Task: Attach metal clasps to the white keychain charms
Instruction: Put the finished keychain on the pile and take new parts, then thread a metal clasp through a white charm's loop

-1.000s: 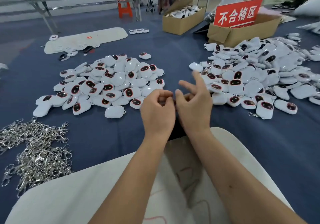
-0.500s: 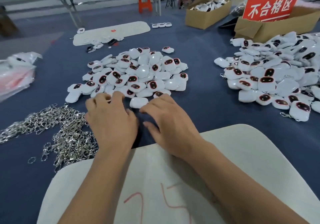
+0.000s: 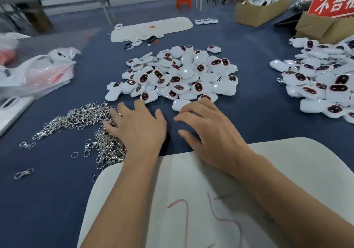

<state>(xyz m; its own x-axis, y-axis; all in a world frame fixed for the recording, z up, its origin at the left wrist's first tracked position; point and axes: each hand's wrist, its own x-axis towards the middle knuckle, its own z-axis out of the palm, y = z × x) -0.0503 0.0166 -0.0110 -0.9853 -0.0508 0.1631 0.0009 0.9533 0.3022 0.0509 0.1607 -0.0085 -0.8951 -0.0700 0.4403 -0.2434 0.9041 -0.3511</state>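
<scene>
A heap of white charms (image 3: 178, 75) with dark red-rimmed windows lies in the middle of the blue cloth. One plain white charm (image 3: 178, 104) lies at the heap's near edge. My right hand (image 3: 208, 130) lies palm down with spread fingers, its fingertips touching that charm. A pile of silver metal clasps (image 3: 82, 119) spreads at the near left. My left hand (image 3: 138, 127) rests palm down at the pile's right edge, its outer fingers among the clasps. Whether it holds a clasp is hidden.
A second heap of white charms (image 3: 321, 82) fills the right side. A white board (image 3: 287, 190) with red marks lies under my forearms. Plastic bags (image 3: 38, 71) sit at the left. Cardboard boxes (image 3: 262, 10) and a red sign (image 3: 333, 2) stand at the far right.
Both hands came down from in front of me onto the cloth. My left hand slid left into the clasp pile. My right hand spread flat against the near charm. The view turned left.
</scene>
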